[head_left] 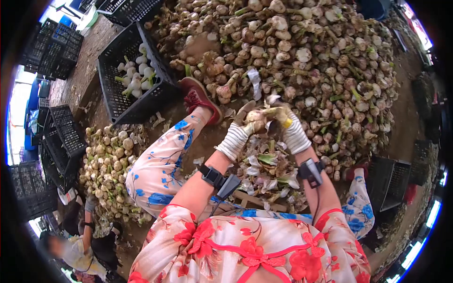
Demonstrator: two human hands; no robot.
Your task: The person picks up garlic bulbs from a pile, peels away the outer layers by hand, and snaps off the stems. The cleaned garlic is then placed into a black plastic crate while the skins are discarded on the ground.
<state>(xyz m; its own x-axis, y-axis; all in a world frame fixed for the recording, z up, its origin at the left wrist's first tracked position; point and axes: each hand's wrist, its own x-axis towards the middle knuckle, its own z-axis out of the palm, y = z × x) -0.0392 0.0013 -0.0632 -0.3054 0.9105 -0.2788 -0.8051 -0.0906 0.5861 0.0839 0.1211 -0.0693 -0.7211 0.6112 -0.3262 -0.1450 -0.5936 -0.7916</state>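
Note:
Both my hands wear striped knit gloves and meet over one garlic bulb [257, 121] with a pale stem. My left hand [237, 133] grips the bulb from the left. My right hand [291, 129] holds its other side, a yellow-tipped finger on the stem end. A black device is strapped on each wrist. Peeled skins and cut stems [269, 172] lie heaped below my hands, between my knees.
A huge pile of unpeeled garlic [302, 52] fills the ground ahead. A black crate [120, 106] at upper left holds white cleaned bulbs. A smaller garlic heap [106, 165] lies left, with stacked black crates [61, 141] beyond. Another person crouches at lower left [78, 250]. Another crate [391, 181] sits right.

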